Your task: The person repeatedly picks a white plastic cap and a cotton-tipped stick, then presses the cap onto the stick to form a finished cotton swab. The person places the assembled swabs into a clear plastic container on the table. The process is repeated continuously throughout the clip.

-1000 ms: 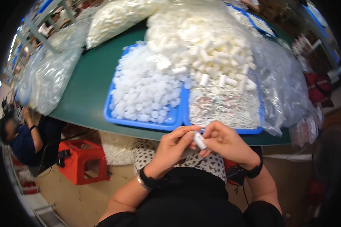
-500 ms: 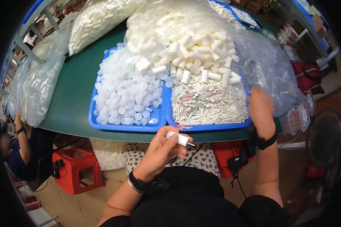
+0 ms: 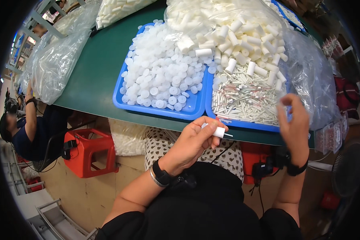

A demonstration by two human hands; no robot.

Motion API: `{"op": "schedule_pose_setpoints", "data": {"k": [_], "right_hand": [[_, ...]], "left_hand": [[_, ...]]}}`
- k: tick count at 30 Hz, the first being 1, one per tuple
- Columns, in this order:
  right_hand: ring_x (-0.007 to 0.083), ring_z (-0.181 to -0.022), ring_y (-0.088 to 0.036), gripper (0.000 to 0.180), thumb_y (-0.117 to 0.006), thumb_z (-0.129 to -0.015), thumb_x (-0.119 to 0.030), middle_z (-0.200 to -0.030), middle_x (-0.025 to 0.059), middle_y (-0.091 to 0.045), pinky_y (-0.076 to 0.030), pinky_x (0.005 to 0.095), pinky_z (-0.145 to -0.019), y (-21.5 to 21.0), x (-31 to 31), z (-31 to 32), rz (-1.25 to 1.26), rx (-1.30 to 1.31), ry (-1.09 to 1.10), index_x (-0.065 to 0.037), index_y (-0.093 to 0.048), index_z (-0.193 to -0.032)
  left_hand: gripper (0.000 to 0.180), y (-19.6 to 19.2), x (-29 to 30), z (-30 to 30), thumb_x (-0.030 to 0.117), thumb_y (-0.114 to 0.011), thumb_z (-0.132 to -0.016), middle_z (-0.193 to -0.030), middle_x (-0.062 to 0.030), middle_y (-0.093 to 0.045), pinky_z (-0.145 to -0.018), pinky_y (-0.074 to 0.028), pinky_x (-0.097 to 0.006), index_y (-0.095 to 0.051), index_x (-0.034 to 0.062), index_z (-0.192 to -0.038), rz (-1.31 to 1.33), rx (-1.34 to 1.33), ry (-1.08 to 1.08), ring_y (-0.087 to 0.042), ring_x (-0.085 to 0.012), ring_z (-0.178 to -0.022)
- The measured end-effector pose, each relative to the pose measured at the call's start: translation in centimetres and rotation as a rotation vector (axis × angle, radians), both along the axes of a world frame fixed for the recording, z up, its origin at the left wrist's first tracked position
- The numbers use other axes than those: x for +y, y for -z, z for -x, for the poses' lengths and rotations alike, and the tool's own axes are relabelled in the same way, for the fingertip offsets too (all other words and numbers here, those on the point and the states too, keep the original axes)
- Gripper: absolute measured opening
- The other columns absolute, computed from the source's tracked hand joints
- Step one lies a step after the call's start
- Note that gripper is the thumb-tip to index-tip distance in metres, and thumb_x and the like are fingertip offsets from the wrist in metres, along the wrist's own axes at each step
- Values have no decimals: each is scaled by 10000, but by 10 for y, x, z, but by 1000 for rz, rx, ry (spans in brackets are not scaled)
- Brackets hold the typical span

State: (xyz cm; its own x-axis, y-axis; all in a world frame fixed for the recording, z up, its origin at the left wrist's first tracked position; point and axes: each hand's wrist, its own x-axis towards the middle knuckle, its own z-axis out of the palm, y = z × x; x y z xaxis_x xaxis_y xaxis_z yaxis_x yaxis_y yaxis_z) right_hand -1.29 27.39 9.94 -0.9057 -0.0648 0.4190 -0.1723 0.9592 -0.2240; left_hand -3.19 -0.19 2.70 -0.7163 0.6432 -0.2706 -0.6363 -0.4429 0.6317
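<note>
Two blue plastic trays [image 3: 196,105] are sitting side by side on the green tabletop [image 3: 96,72], closer in view than half a second ago. Left hand [image 3: 194,140] is still pinching a small smooth white cylinder [image 3: 218,131] at 6 o'clock below them. Right hand [image 3: 294,120] is now hovering at 3 o'clock beside thin sticks [image 3: 244,102], its grip loosely spread, holding nothing

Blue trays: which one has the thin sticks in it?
The right-hand blue tray, in front of the raised right hand: it holds thin white sticks under a heap of white tubes. The left blue tray holds only round white caps.
</note>
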Motion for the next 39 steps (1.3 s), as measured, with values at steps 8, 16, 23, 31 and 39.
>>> {"op": "schedule_pose_setpoints", "data": {"k": [8,16,23,31,39], "right_hand": [[313,-726,-616,287,-726,-793,-45,-841,142,-615,-487,391,-622,24,-76,-18,286,-155,-459,-3,-585,-1040],[300,-736,-635,271,-694,-824,7,-876,143,-620,-504,382,-634,45,-94,-22,519,-186,-345,19,-565,-1061],[344,-774,-643,266,-641,-811,51,-896,167,-632,-515,400,-667,49,-88,-19,496,-188,-551,13,-574,-1066],[389,-831,-646,239,-608,-837,32,-927,188,-642,-519,432,-699,70,-101,-21,578,-199,-534,15,-567,-1072],[368,-785,-613,260,-681,-856,-66,-918,170,-613,-500,432,-668,55,-103,-17,348,-33,-492,2,-554,-1073]], "left_hand": [[215,1,9,-5,207,-510,-1034,-974,-52,-619,-711,-471,-214,-569,8,-1091,-55,35,-146,-548,-70,-770],[171,7,22,-24,128,-527,-1020,-1094,-42,-534,-738,-465,-213,-522,26,-1157,299,472,-412,-547,-59,-849],[394,12,15,-24,30,-619,-917,-1341,-75,-442,-1018,-410,-305,-503,56,-1292,223,550,-141,-499,-157,-1179],[511,17,18,-24,47,-559,-942,-1507,-122,-376,-1120,-355,-377,-404,41,-1429,22,405,-78,-415,-219,-1362],[558,15,12,-18,298,-298,-1058,-1568,-137,-299,-1164,-263,-396,-240,8,-1531,-330,0,6,-327,-238,-1420]]}}
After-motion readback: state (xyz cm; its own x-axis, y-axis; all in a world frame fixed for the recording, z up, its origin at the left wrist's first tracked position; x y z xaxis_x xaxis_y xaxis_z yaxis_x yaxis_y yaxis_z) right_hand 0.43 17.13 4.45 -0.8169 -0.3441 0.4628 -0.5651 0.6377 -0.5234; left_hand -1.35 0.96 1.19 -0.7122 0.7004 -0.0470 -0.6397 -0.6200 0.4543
